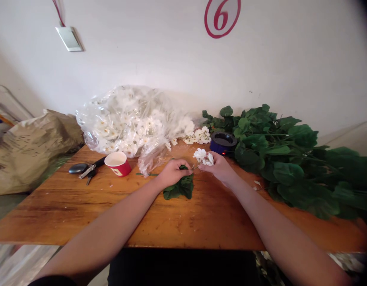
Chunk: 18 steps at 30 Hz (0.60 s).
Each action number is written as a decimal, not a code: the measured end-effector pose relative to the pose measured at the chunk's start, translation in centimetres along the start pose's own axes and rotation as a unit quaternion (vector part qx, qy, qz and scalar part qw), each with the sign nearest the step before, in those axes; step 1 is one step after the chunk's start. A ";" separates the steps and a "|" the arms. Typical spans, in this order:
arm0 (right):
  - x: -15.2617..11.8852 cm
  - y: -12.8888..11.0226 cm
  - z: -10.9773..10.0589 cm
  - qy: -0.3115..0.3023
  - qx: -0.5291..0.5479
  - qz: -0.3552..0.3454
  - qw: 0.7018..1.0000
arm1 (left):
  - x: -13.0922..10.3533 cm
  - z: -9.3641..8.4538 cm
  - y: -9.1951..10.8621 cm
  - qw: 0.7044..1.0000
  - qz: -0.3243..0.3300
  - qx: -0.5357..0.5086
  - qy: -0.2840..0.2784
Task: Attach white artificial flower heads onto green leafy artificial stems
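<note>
My left hand (176, 172) is closed on the stem of a green leaf sprig (181, 187), whose leaves hang below the fingers over the table. Beside it on the right, my right hand (216, 167) pinches a small bunch of white artificial flowers (203, 156). The fingertips of both hands are close together, with thin stems between them. A blue round pot with a dark hollow top and a small red light (222, 143) stands just beyond my right hand.
A clear plastic bag of white flowers (126, 119) lies at the back, loose blossoms (201, 136) beside it. Leafy green stems (287, 155) cover the right side. On the left are a red and white paper cup (117, 163), scissors (95, 167) and a dark oval object (78, 169).
</note>
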State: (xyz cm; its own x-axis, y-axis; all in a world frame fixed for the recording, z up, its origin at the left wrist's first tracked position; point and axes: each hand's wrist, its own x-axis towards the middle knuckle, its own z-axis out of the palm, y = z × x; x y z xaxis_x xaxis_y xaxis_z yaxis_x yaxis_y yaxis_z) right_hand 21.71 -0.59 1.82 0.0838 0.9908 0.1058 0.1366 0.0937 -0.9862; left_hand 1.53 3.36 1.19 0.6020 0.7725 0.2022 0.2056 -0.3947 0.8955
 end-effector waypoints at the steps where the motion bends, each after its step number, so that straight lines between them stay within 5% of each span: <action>1: 0.0 -0.1 0.0 0.003 -0.010 -0.003 1.000 | 0.0 0.0 0.0 1.000 -0.001 0.005 0.002; 13: 0.3 -2.5 0.0 0.099 -0.207 -0.201 0.952 | -0.6 -0.8 0.3 0.988 0.076 0.134 -0.024; 18: 4.2 -3.6 2.4 0.063 -0.382 -0.123 0.913 | -1.0 -1.2 0.3 0.986 0.091 0.136 -0.023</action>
State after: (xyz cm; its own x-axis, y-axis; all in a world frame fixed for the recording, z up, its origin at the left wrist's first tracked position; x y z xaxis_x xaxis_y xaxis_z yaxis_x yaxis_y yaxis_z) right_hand 19.20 3.42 5.51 0.0644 0.9249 0.3747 0.8125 0.1693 -0.5578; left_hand 0.02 3.06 1.71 0.6808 0.6558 0.3261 0.2861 -0.6480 0.7058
